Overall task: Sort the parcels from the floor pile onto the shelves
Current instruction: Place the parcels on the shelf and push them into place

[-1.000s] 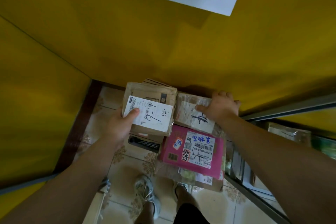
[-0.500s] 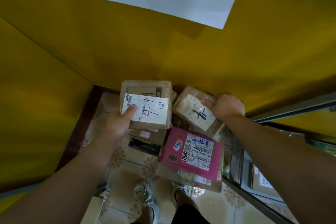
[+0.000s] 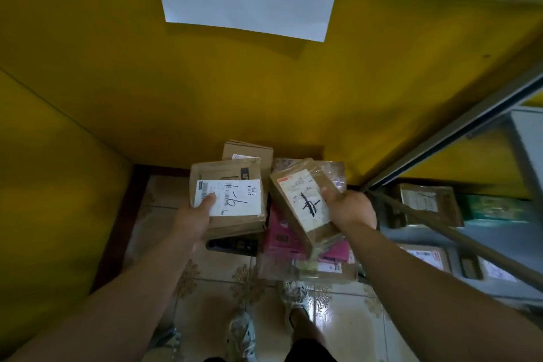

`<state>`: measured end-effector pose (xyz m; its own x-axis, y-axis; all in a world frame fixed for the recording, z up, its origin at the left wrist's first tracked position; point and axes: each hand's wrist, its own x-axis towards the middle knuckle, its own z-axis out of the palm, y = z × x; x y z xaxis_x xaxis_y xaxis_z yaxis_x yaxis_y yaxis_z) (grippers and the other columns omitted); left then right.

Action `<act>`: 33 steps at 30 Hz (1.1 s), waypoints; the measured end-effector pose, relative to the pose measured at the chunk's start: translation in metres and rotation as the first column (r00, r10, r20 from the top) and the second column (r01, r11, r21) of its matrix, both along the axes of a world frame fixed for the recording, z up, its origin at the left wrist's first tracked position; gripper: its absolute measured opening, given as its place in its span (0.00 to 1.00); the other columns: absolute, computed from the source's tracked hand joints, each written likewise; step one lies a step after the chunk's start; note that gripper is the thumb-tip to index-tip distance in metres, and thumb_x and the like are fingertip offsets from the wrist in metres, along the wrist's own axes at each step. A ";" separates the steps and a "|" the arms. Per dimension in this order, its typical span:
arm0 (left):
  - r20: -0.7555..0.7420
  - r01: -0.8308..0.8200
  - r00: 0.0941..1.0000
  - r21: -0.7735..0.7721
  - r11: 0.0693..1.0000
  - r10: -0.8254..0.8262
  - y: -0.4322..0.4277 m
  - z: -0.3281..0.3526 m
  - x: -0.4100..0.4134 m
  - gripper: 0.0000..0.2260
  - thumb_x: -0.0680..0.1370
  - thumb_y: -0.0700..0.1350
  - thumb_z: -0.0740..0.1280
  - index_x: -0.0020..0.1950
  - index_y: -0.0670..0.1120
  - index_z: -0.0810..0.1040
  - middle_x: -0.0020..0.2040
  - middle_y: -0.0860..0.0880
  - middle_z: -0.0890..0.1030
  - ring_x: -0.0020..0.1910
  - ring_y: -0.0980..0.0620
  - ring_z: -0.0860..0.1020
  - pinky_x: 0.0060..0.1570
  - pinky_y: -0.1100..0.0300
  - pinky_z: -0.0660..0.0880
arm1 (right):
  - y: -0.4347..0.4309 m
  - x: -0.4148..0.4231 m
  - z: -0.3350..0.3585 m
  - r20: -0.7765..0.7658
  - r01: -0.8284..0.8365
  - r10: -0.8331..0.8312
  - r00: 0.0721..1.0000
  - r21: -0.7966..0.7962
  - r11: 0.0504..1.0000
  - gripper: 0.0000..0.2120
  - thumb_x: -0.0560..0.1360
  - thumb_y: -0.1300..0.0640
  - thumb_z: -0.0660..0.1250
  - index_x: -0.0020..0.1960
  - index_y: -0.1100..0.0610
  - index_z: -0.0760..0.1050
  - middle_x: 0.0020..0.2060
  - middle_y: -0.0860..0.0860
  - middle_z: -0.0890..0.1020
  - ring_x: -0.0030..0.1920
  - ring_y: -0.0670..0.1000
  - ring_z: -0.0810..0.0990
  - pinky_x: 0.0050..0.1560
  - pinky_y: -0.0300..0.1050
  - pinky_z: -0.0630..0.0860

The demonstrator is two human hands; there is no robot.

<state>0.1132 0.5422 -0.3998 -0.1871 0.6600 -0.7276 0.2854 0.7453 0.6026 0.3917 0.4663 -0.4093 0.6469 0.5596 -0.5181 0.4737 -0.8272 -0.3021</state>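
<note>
Both hands loaded. Left hand [image 3: 191, 216] grips a flat box [image 3: 227, 200] from its near-left corner, thumb down on the white label, fingers underneath out of sight; box sits roughly level, long axis running left-right. Right hand [image 3: 351, 210] is closed round the right edge of a brown parcel [image 3: 305, 209], thumb on top; that one is tilted, long axis running from far-left to near-right, near end dipping toward me over the pink parcel [image 3: 279, 236]. Both are up off the pile [image 3: 320, 266], which sits on the floor tiles [image 3: 211, 285] straight ahead against the yellow wall [image 3: 264, 91], just past my shoes. Rest of the pile: pink parcel, a brown carton [image 3: 249, 150] at the back, more wrapped stuff under. Key relation for the next move: shelves [image 3: 499, 229] are off to my right, a few parcels already on them, frame post running diagonally between. So the right hand's parcel is the nearer one, close beside the shelf edge; my guess is it goes in first, swung right and levelled to clear the post. Left box has to cross the whole pile to get there. Can't read which shelf either label calls for.
</note>
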 end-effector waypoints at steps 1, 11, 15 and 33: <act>-0.014 0.057 0.998 -0.025 0.998 -0.058 -0.004 -0.003 -0.002 0.16 0.79 0.54 0.65 0.62 0.46 0.74 0.57 0.47 0.79 0.52 0.47 0.77 0.51 0.52 0.75 | -0.013 -0.007 -0.004 -0.031 0.046 -0.046 0.998 0.002 0.999 0.25 0.80 0.37 0.56 0.51 0.59 0.75 0.45 0.55 0.79 0.41 0.54 0.75 0.41 0.45 0.68; -0.220 0.426 0.895 0.166 0.889 -0.388 0.017 -0.005 -0.012 0.51 0.70 0.39 0.76 0.79 0.57 0.43 0.78 0.49 0.56 0.75 0.44 0.61 0.68 0.42 0.68 | -0.054 -0.016 -0.025 -0.385 0.168 -0.135 0.913 0.053 0.984 0.22 0.76 0.36 0.64 0.57 0.53 0.77 0.52 0.54 0.82 0.53 0.56 0.80 0.59 0.52 0.76; -0.230 0.456 0.878 0.134 0.880 -0.420 0.027 -0.002 -0.011 0.35 0.76 0.42 0.72 0.77 0.49 0.57 0.73 0.45 0.65 0.67 0.44 0.70 0.59 0.49 0.73 | -0.057 -0.008 -0.030 -0.494 0.214 -0.165 0.854 0.044 0.976 0.25 0.72 0.33 0.66 0.59 0.51 0.78 0.54 0.54 0.82 0.54 0.57 0.80 0.62 0.56 0.76; 0.020 0.084 0.996 0.100 0.991 -0.087 -0.044 0.037 0.010 0.10 0.81 0.42 0.64 0.62 0.45 0.72 0.52 0.47 0.80 0.46 0.51 0.79 0.43 0.55 0.78 | -0.053 -0.018 0.006 -0.526 0.311 -0.122 0.842 0.288 0.906 0.20 0.81 0.44 0.62 0.66 0.55 0.74 0.48 0.51 0.78 0.51 0.55 0.77 0.59 0.53 0.74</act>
<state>0.1235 0.4981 -0.3631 -0.1100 0.7418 -0.6615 0.3300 0.6551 0.6797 0.3736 0.4135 -0.4031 0.4899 0.6381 -0.5940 0.0078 -0.6845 -0.7289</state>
